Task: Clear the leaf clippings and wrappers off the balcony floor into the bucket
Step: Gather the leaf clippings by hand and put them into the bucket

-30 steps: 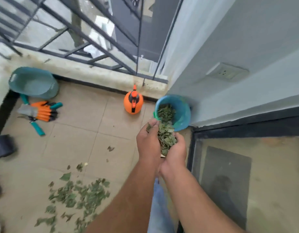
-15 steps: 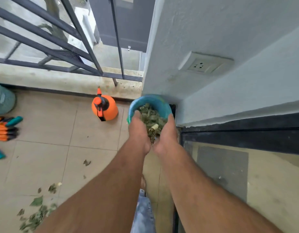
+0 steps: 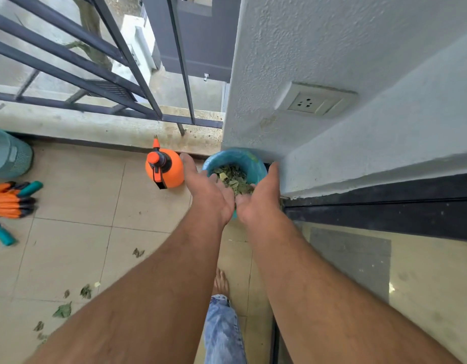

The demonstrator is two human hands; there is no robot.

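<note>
Left hand [image 3: 208,190]: fingers straight, over bucket [image 3: 249,156] | right hand [image 3: 261,198]: fingers straight, over bucket | leaf clippings [image 3: 232,178]: inside bucket, below hands

At the centre of the frame the bucket [image 3: 244,159] was smooth blue plastic with a slight gloss, and the leaf clippings [image 3: 232,178] in it looked dry and matt. Just left of it, the orange sprayer [image 3: 173,170] was glossy plastic. The floor tiles [image 3: 77,200] were beige with a dull sheen. At upper right the wall [image 3: 306,48] was rough painted plaster. At upper left the railing [image 3: 69,56] was dark painted metal. At lower right the glass door [image 3: 411,285] was reflective.
</note>
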